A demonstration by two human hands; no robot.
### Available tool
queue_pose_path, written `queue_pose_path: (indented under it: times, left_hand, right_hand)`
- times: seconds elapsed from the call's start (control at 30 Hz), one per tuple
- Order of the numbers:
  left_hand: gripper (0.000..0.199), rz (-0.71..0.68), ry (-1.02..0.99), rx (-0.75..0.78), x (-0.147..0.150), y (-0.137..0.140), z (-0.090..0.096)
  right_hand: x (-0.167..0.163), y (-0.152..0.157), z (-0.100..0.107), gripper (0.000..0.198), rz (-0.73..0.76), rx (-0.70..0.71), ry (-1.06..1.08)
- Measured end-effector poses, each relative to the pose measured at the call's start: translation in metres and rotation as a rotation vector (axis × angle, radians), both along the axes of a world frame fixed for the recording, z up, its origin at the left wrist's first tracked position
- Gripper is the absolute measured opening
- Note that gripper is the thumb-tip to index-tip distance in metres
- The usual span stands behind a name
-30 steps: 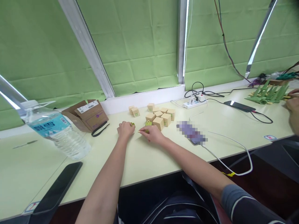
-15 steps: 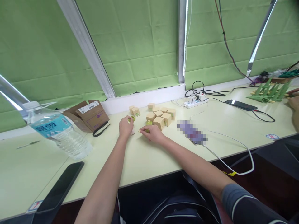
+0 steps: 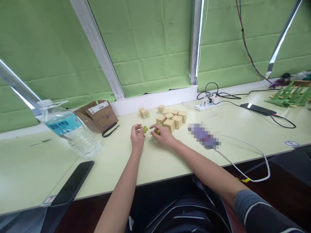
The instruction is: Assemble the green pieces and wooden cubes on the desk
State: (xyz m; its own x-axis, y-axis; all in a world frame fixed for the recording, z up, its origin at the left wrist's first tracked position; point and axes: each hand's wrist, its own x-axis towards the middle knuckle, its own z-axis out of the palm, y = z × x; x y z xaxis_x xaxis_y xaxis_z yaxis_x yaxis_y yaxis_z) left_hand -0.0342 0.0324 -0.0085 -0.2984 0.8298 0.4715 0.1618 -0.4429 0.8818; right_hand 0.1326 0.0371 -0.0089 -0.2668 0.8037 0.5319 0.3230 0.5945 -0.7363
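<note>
Both hands meet over the pale table (image 3: 157, 165), fingertips near one another but apart. Left hand (image 3: 137, 135): thumb and fingers are closed in a pinch about a small green piece (image 3: 145, 129), which projects toward the opposite hand, just in front of the small boxes. Right hand (image 3: 165, 136): thumb and forefinger are curved, with a narrow gap between their tips; whether they grip anything cannot be told at this scale. A second green piece (image 3: 158, 132) shows partly behind these fingers. Beyond the right hand stands a cluster of small tan boxes (image 3: 178, 122), several bearing a green-framed label; a single box (image 3: 161, 109) stands at its rear, and a pair of boxes (image 3: 145, 113) farther left. To the right lies a phone (image 3: 202, 136) with a pixelated screen, joined to a white cable (image 3: 268, 168); behind it, a power strip (image 3: 206, 106) and a black phone (image 3: 258, 109); at the far right, a green spiked frame (image 3: 289, 97). To the left are an open cardboard box (image 3: 103, 119), a leaning water bottle (image 3: 75, 132) and a pen (image 3: 45, 141). Green blinds (image 3: 141, 42) close the background.
</note>
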Motion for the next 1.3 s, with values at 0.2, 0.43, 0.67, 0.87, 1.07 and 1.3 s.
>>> queue_pose_path:
  times: [0.2,0.43,0.67,0.87,1.07,1.3]
  left_hand:
    - [0.04,-0.213,-0.223,-0.092,-0.005,0.002,-0.001]
    - [0.041,-0.442,-0.391,-0.209,-0.002,-0.005,0.005]
    - [0.052,-0.415,-0.418,-0.213,-0.003,-0.002,0.003]
    - [0.061,-0.405,-0.39,-0.179,-0.008,0.003,-0.002]
    - [0.06,-0.491,-0.368,-0.191,-0.01,0.001,-0.002]
    - [0.065,-0.635,-0.276,-0.247,-0.007,-0.007,0.001]
  right_hand:
    - [0.001,0.001,0.001,0.014,-0.029,0.04,0.075]
    - [-0.001,0.002,-0.002,0.017,0.023,0.1,0.068]
    - [-0.001,0.003,-0.002,0.018,0.018,0.134,0.052]
    - [0.002,0.008,-0.003,0.016,-0.101,0.138,0.095]
    - [0.002,0.009,-0.002,0.015,-0.124,0.121,0.136]
    - [0.004,0.009,-0.002,0.013,-0.086,0.144,0.069]
